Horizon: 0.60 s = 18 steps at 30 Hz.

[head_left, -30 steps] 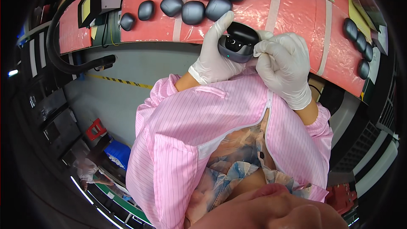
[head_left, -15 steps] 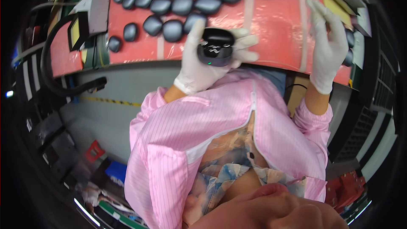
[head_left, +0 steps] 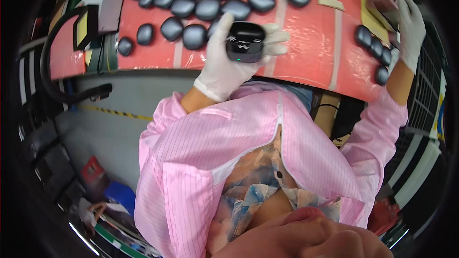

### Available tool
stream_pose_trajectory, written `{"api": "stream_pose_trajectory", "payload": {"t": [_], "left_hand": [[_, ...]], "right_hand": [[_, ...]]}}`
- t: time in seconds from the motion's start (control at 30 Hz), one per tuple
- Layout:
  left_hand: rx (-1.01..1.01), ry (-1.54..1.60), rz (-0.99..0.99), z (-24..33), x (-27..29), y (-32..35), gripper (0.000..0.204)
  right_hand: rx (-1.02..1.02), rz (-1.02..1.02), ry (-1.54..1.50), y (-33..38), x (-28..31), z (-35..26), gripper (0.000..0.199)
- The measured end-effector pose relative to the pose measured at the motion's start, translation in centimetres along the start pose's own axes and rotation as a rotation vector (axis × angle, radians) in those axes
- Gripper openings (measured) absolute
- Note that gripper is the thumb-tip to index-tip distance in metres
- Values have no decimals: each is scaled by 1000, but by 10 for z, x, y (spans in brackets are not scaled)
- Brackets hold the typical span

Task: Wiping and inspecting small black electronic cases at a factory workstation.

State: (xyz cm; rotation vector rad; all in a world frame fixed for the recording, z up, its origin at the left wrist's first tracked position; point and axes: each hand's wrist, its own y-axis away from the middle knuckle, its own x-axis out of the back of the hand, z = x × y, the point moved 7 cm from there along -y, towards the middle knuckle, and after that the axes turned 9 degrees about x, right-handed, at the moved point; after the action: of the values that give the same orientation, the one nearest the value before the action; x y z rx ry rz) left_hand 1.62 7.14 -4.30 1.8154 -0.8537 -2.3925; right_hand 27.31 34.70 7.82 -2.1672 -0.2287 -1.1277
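Many dark grey cases [head_left: 205, 7] lie in rows on the red mat [head_left: 311, 52] along the top of the frame, with a few more [head_left: 375, 50] at the upper right, so I judge the work is mid-way; the left hand [head_left: 229, 62], gloved, is curled around one black case [head_left: 245, 42] at upper centre; the right hand [head_left: 406, 24] reaches to the upper right corner, fingers bent on something blurred, its grip unclear.

**Left hand cupped at centre, right arm stretched far right**

The gloved left hand [head_left: 229, 62] is raised palm-up, fingers curled and closed around what it holds. The right hand [head_left: 406, 24], also in a white glove, reaches far out to the right, arm extended, pink sleeve pushed back from the forearm.
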Motion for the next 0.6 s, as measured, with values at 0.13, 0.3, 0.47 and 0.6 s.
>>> {"api": "stream_pose_trajectory", "payload": {"t": [0.13, 0.3, 0.47, 0.6], "left_hand": [[-15, 5, 54, -5, -1, -3, 81], [-10, -4, 36, -11, 5, 1, 57], [86, 123, -14, -20, 14, 3, 55], [-89, 12, 102, -12, 6, 7, 63]], "right_hand": [[136, -131, -835, 85, -65, -169, 15], [549, -255, -577, 130, -95, -233, 30], [558, -139, -299, 144, -91, -236, 27], [571, -22, -116, 143, -81, -236, 25]]}}
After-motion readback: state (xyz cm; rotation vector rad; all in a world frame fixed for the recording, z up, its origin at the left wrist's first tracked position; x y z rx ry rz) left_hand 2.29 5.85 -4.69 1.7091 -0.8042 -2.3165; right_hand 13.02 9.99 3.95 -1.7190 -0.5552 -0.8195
